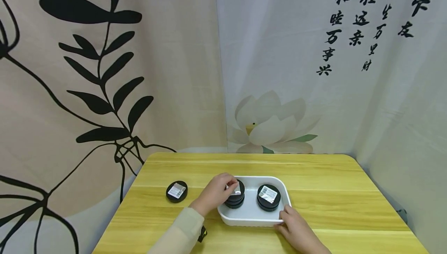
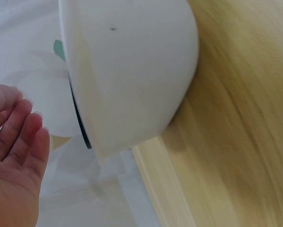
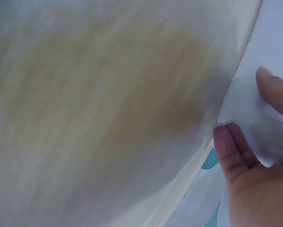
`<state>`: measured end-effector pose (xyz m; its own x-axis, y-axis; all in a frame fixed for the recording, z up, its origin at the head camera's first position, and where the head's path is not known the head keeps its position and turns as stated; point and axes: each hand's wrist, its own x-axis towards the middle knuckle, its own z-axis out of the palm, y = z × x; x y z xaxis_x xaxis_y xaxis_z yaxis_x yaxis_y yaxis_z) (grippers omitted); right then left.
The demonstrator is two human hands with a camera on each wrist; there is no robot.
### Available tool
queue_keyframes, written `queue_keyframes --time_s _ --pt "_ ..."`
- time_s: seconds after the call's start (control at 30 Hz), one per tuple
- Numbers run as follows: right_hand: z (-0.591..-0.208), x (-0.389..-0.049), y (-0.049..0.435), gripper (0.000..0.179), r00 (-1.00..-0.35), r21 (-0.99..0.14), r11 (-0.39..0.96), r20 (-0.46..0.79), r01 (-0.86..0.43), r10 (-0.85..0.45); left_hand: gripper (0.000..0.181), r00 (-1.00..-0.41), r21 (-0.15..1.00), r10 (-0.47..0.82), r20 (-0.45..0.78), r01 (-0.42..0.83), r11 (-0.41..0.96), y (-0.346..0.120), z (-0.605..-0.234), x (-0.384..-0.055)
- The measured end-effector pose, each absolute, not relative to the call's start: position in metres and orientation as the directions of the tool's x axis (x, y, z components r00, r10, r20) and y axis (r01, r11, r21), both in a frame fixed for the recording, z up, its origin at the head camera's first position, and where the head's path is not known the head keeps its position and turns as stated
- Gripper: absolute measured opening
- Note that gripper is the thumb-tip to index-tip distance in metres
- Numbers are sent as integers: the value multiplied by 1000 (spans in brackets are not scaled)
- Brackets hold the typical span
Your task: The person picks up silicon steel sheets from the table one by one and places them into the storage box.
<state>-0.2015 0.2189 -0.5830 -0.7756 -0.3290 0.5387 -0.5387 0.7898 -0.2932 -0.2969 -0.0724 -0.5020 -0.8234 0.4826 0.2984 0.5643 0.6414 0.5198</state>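
A white rectangular tray [image 1: 249, 220] holds two stacks of flat black round pieces. The left stack [image 1: 234, 204] lies partly behind my left hand [image 1: 217, 192], whose bent fingers hover at its top label. In the left wrist view, the fingers of the left hand [image 2: 18, 142] are loosely bent with nothing between them, beside the tray's white outer wall [image 2: 132, 75]. Topped by a white label, the right stack [image 1: 268, 203] stands apart from both hands. At the tray's front right corner my right hand [image 1: 297, 228] grips the rim, thumb and fingers around the wall.
One more black round piece [image 1: 176, 192] with a white label lies on the wooden table [image 1: 324, 184], left of the tray. A small black object [image 1: 202, 234] shows beside the left sleeve. Behind the table's back edge hangs a printed curtain [image 1: 181, 71].
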Motion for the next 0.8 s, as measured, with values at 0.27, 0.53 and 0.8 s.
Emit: queue_keyframes --time_s 0.27,0.53,0.8 --pt "-582 -202 219 33 -774 -294 787 538 -542 -332 12 -843 543 457 285 534 648 -79 -506 -293" --pt "-582 -202 218 34 -768 -290 785 547 -548 -334 13 -850 547 437 293 524 652 -85 -512 -291" --pt "-583 -202 218 34 -775 -292 789 537 -540 -332 11 -861 548 413 296 507 665 -91 -516 -287"
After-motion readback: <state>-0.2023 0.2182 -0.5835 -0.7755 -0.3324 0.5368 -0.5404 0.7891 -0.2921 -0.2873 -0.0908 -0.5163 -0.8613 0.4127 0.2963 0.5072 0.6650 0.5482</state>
